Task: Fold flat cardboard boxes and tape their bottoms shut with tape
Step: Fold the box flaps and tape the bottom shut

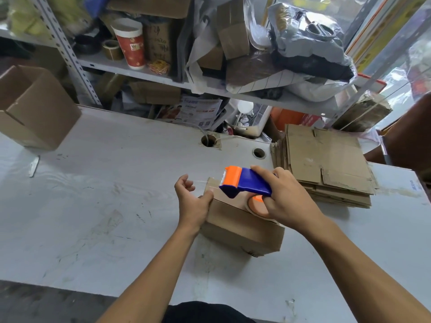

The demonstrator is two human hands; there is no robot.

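Observation:
A folded brown cardboard box [242,229] lies on the white table [105,206], bottom side up. My right hand [286,197] grips a blue and orange tape dispenser [245,183] over the box's top. A strip of clear tape [205,182] runs from the dispenser's blade leftward to my left hand [193,201]. My left hand pinches the tape's end with curled fingers, and its thumb presses on the box's left edge.
A stack of flat cardboard boxes [326,164] lies at the right of the table. An assembled open box [35,108] stands at the far left. Two cable holes [208,141] sit in the table's back part. Cluttered metal shelves [163,75] rise behind the table.

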